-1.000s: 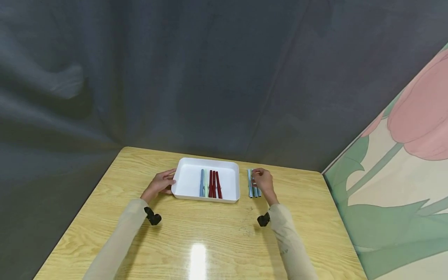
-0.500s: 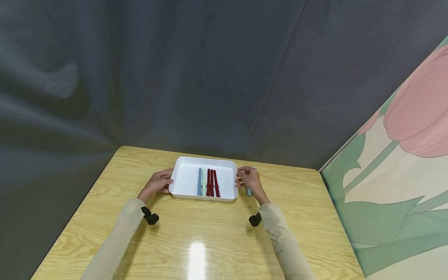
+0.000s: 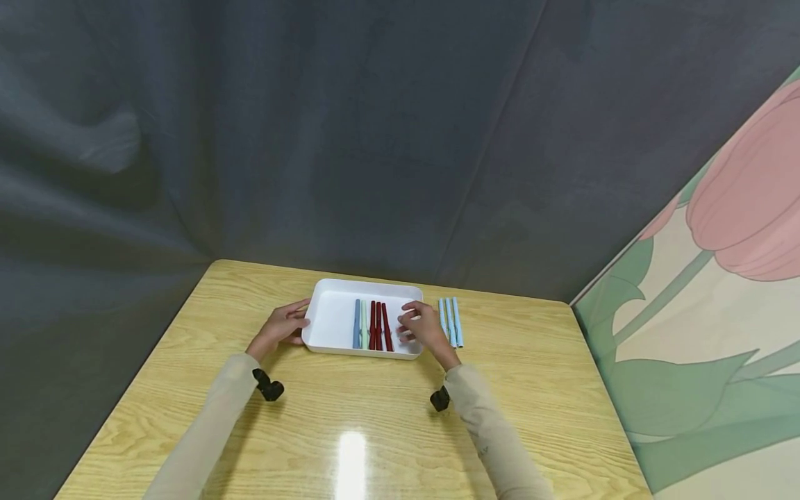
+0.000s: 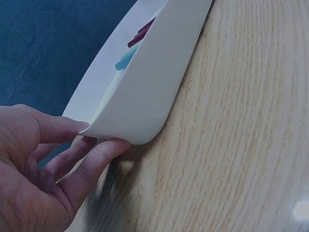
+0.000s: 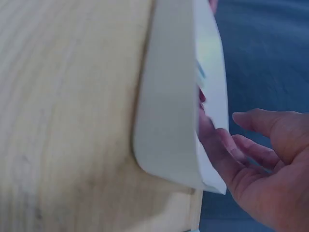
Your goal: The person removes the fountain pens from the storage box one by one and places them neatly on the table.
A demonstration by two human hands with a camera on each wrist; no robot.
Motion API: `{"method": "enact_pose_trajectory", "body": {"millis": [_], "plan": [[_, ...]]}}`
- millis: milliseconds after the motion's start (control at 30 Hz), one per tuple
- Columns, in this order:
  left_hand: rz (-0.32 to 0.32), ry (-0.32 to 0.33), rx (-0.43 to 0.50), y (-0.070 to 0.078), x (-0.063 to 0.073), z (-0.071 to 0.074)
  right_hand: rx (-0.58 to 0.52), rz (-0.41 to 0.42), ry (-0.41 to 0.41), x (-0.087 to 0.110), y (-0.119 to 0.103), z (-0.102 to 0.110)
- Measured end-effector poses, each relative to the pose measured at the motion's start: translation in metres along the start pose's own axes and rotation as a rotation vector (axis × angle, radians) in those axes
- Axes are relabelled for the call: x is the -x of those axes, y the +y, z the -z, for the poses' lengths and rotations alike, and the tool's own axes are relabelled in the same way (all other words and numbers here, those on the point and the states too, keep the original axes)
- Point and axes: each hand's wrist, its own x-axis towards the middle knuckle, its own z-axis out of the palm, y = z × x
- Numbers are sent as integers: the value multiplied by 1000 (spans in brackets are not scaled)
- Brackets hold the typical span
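A white rectangular tray (image 3: 332, 319) lies near the table's far edge. In it stand side by side one blue pen-like stick (image 3: 357, 323), one pale green stick (image 3: 364, 323) and three dark red sticks (image 3: 378, 326). My left hand (image 3: 280, 328) grips the tray's left end; the left wrist view has the thumb on the rim and fingers beneath. Over the tray's right end reaches my right hand (image 3: 426, 328), fingers extended past the rim (image 5: 197, 145), thumb apart, holding nothing visible. Close to the red sticks, its fingertips are partly hidden by the tray wall in the right wrist view.
Three light blue sticks (image 3: 451, 323) lie on the wooden table (image 3: 387, 396), right of the tray and beyond my right wrist. A dark curtain (image 3: 375, 173) hangs behind the table. To the right stands a panel with painted tulips (image 3: 744, 208).
My right hand has moved left from the light blue sticks, past the tray's right rim, to over its inside. The light blue sticks are uncovered now. My left hand keeps its grip.
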Motion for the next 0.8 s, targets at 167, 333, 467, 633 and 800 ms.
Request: {"method": "enact_pose_trajectory", "body": {"millis": [167, 333, 467, 633, 800], "plan": [[-5, -2, 0, 2, 2, 0, 145, -10, -17, 2, 5, -15], [-6, -6, 4, 2, 1, -1, 198, -10, -2, 2, 10, -22], [-2, -2, -6, 0, 0, 0, 229, -30, 19, 4, 9, -26], [3, 0, -8, -2, -2, 1, 369, -23, 53, 2, 11, -33], [-1, 1, -10, -2, -2, 1, 459, -7, 83, -1, 11, -35]]}}
